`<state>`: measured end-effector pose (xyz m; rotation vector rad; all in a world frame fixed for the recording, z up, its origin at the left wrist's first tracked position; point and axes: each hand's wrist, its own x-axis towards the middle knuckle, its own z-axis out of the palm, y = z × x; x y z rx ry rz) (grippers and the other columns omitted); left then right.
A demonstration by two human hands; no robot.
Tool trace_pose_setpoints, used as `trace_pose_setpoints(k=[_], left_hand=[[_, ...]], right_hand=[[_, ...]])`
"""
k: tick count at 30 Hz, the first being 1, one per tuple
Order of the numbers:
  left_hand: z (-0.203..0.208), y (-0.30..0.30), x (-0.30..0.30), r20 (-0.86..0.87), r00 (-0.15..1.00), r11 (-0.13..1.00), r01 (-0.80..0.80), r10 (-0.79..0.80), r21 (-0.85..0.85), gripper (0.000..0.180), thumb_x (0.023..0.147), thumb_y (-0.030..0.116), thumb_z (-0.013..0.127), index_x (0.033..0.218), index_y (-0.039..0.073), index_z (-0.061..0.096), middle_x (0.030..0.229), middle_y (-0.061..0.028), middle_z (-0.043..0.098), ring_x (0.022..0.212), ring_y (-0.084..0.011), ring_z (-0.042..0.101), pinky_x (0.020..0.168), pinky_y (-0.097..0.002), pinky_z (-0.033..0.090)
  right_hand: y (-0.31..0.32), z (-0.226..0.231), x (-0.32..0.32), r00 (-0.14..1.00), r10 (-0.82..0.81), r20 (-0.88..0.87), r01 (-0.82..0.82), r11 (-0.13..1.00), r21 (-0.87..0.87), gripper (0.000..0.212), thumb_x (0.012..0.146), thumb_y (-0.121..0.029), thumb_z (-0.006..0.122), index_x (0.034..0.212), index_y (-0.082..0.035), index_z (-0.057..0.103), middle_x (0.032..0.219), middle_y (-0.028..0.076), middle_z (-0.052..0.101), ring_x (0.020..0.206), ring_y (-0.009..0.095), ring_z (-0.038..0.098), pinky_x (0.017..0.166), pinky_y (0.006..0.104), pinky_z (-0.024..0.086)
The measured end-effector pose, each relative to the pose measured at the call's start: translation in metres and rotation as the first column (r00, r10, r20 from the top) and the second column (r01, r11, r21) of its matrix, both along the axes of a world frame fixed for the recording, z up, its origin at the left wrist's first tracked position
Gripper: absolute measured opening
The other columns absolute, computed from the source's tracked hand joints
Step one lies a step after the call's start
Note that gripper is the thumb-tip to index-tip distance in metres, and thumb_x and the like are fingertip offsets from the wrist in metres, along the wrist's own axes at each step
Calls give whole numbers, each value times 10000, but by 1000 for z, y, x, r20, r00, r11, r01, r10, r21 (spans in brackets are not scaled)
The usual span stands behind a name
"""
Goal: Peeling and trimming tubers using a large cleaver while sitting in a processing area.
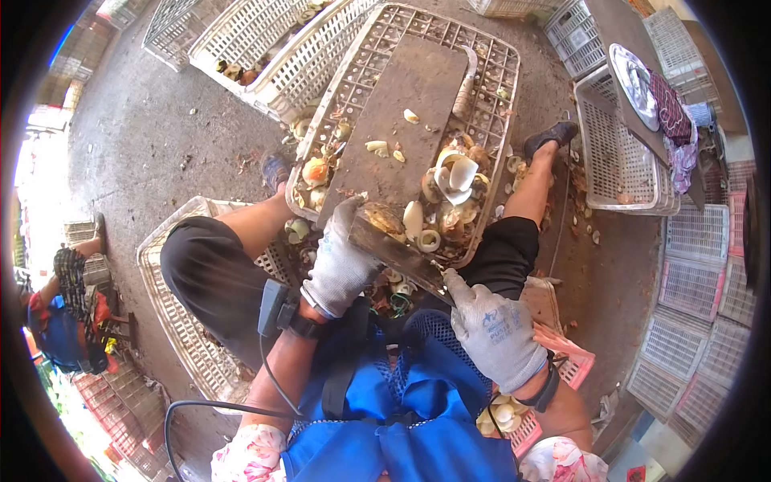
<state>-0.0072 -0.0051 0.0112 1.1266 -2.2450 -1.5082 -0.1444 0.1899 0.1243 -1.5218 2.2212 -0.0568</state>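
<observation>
My right hand [499,333], in a pale grey glove, grips a wide dark-bladed knife [401,261] at its right end, index finger stretched along it. The blade lies crosswise at the near end of a dirty wooden board [393,120]. My left hand [341,265], also gloved, is closed at the board's near edge, fingers against a brown-skinned onion [382,215] just beyond the blade; its grip is partly hidden. Beside the board lie white onion layers [456,177], a cut onion ring [429,240] and several whole onions. A curved tool with a wrapped handle [464,92] rests along the board's far right edge.
The board lies on an upturned plastic crate [502,72] between my legs. White crates [233,48] stand far left and one [602,177] at right. A pink basket [526,434] with peeled onions is by my right arm. Another person [72,321] sits far left.
</observation>
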Motion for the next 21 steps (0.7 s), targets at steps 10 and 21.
trace_pose_setpoints(k=[10, 21], left_hand=[[15, 5, -9, 15, 999, 984, -47, 45, 175, 739, 717, 241, 870, 1314, -18, 519, 1135, -234, 630, 1108, -401, 613, 950, -476, 492], [18, 24, -16, -46, 989, 989, -140, 138, -49, 610, 751, 212, 850, 1221, -21, 540, 1097, -243, 624, 1055, -410, 614, 911, -488, 491]], right_hand=[[-26, -17, -2, 999, 34, 12, -35, 999, 34, 464, 934, -217, 625, 1352, -29, 553, 779, 98, 666, 646, 259, 720, 546, 392, 570], [-67, -56, -20, 993, 92, 68, -83, 988, -132, 237, 917, -169, 633, 1118, -43, 615, 739, 156, 681, 699, 353, 699, 637, 479, 538]])
